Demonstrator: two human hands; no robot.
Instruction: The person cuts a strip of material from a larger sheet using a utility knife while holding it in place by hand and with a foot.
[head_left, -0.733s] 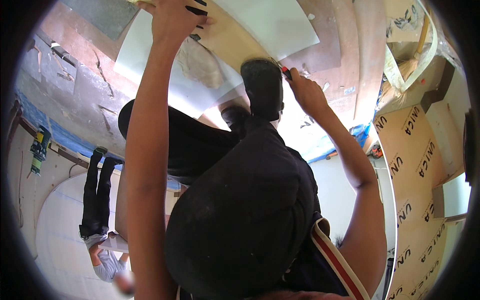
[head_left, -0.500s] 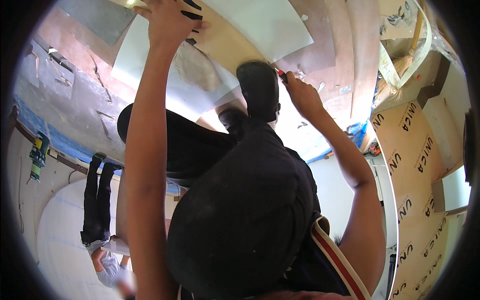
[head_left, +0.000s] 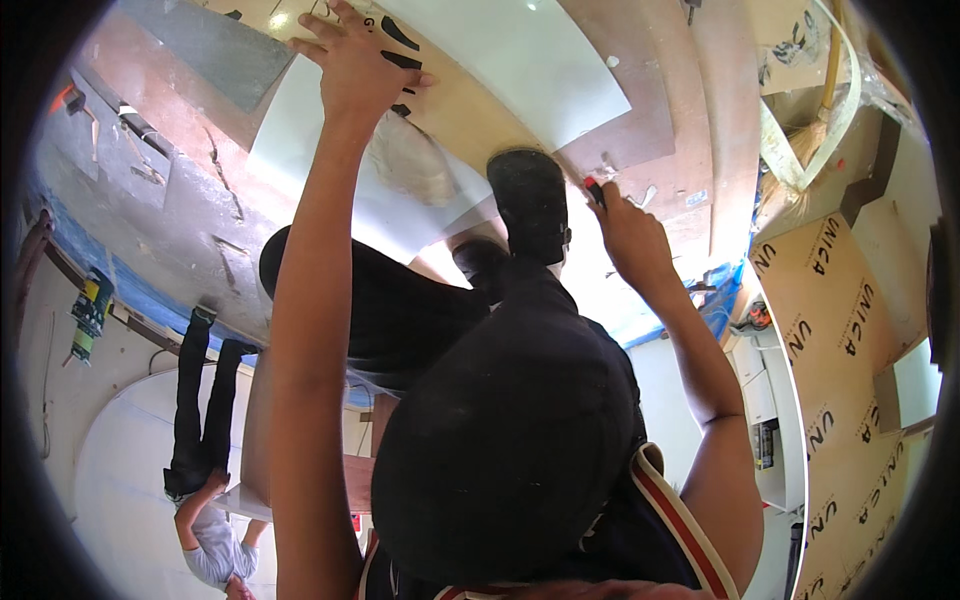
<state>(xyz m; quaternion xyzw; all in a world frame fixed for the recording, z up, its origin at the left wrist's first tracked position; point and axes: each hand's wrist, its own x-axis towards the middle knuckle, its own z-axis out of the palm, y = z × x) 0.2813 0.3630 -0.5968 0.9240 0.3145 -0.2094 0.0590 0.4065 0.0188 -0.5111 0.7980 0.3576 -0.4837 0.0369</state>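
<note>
My left hand (head_left: 365, 75) lies with its fingers spread on a tan board strip (head_left: 455, 95) marked with dark print. White sheet material (head_left: 550, 60) shows on both sides of that strip. A black shoe (head_left: 528, 200) on my foot rests on the strip's near end. Just right of the shoe, my right hand (head_left: 637, 235) is closed around a slim cutter (head_left: 594, 188) with a red and black handle. Its tip is too small to make out, so I cannot tell whether it touches the surface.
A grey sheet (head_left: 215, 55) lies at the upper left, with a red-headed hammer (head_left: 75, 100) beyond. To the right are a straw broom (head_left: 805, 140) and printed tan panels (head_left: 850, 400). A person (head_left: 210, 520) in a light shirt holds a pale panel at the lower left.
My right hand with the cutter has moved right and nearer to me, away from the shoe. My left hand stays spread on the strip. The whole view has shifted slightly.
</note>
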